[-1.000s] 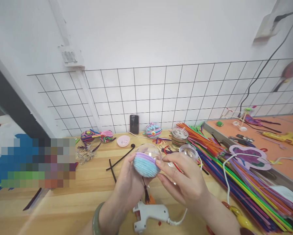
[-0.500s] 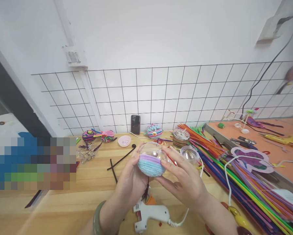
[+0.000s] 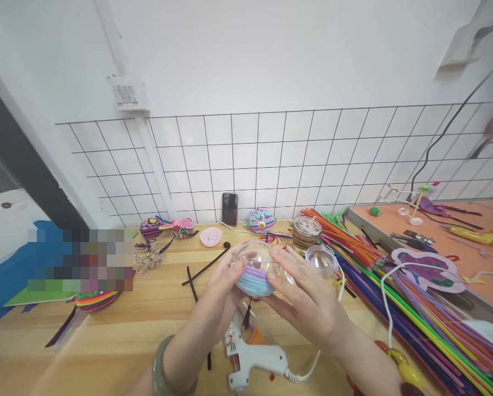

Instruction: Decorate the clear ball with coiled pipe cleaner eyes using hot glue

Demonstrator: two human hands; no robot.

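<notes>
Both hands cradle a clear plastic ball (image 3: 254,283) whose lower half is wrapped in light blue and purple fuzzy stems; its upper half is bare and see-through. My left hand (image 3: 223,294) grips its left side, with the thumb across the front. From the right, my right hand (image 3: 310,297) presses its fingers on the top and side. A dark tassel (image 3: 247,319) hangs under the ball. Directly below, a white hot glue gun (image 3: 258,357) lies on the wooden table, beside a small orange piece (image 3: 255,336).
Bundles of coloured pipe cleaners (image 3: 415,313) fill the right side. Behind are a phone (image 3: 230,209), a wrapped ball (image 3: 261,220), a pink dish (image 3: 210,237), a lidded cup (image 3: 306,234) and a clear half-shell (image 3: 321,261). A white cord (image 3: 384,302) loops at right. A blurred person sits left.
My left thumb has shifted onto the front of the ball, which is tilted slightly. At the left, the blurred person has moved, and a rainbow-striped piece now shows there.
</notes>
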